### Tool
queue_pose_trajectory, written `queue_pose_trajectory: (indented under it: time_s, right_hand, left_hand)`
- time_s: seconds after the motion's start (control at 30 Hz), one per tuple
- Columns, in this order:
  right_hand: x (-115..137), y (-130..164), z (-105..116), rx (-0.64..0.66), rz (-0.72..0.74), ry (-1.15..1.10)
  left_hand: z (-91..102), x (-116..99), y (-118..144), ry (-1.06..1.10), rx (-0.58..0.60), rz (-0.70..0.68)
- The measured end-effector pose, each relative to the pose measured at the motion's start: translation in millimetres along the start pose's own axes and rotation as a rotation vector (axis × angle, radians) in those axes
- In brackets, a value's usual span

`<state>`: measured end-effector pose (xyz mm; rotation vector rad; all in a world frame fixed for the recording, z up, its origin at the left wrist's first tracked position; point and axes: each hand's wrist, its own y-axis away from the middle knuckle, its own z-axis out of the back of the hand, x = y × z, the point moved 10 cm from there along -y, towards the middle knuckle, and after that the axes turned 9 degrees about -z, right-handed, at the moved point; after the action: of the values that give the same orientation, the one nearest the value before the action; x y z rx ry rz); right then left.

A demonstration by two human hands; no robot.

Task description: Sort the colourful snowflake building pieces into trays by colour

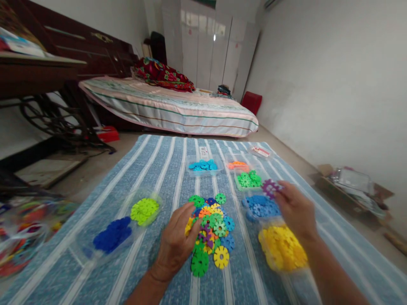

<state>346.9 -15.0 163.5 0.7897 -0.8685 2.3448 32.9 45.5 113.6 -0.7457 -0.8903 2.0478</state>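
Observation:
A mixed heap of coloured plastic snowflake discs (212,226) lies in the middle of a blue striped cloth (165,161). My left hand (176,245) rests on the heap's left side with its fingers spread over the pieces. My right hand (294,207) pinches a purple disc (270,187) above a clear tray of blue discs (260,206). Just below that wrist sits a tray of yellow discs (282,249).
More sorted trays lie around: lime discs (144,209), dark blue discs (112,234), cyan discs (203,165), green discs (249,179), orange discs (238,165). A bag of mixed pieces (22,233) sits at the left. A bed (165,106) stands behind, a cardboard box (349,186) at the right.

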Motion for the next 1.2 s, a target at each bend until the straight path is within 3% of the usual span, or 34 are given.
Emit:
queue_pose_trajectory:
  time_s: [0.07, 0.13, 0.2, 0.3, 0.4, 0.53, 0.63, 0.83, 1.03, 1.2]
  right_hand:
    - [-26, -26, 29, -0.13, -0.002, 0.428]
    - [-54, -45, 42, -0.139, -0.058, 0.733]
    - [-74, -54, 40, -0.062, -0.07, 0.885]
    - [-82, -49, 28, 0.02, -0.005, 0.881]
    - [-66, -34, 26, -0.063, 0.064, 0.747]
    - [-17, -6, 18, -0.097, 0.242, 0.399]
    - [23, 19, 0, -0.004, 0.356, 0.202]
    - [88, 77, -59, 0.312, 0.438, 0.083]
    - [102, 118, -110, 0.579, 0.349, 0.141]
    - [88, 128, -124, 0.625, 0.27, 0.155]
  left_hand:
    - [0.6, 9, 2, -0.024, -0.01, 0.034]
    - [1.0, 15, 3, -0.045, -0.012, 0.056]
    - [0.7, 19, 4, -0.058, -0.007, 0.068]
    - [-1.5, 24, 5, -0.069, 0.011, 0.086]
    - [-5.8, 31, 7, -0.071, 0.037, 0.107]
    - [-12.7, 41, 11, -0.05, 0.084, 0.155]
    - [-16.8, 46, 13, -0.024, 0.117, 0.194]
    - [-23.1, 46, 15, 0.034, 0.164, 0.203]
    - [-20.8, 43, 16, 0.074, 0.136, 0.221]
    - [-16.8, 43, 18, 0.14, 0.113, 0.322]
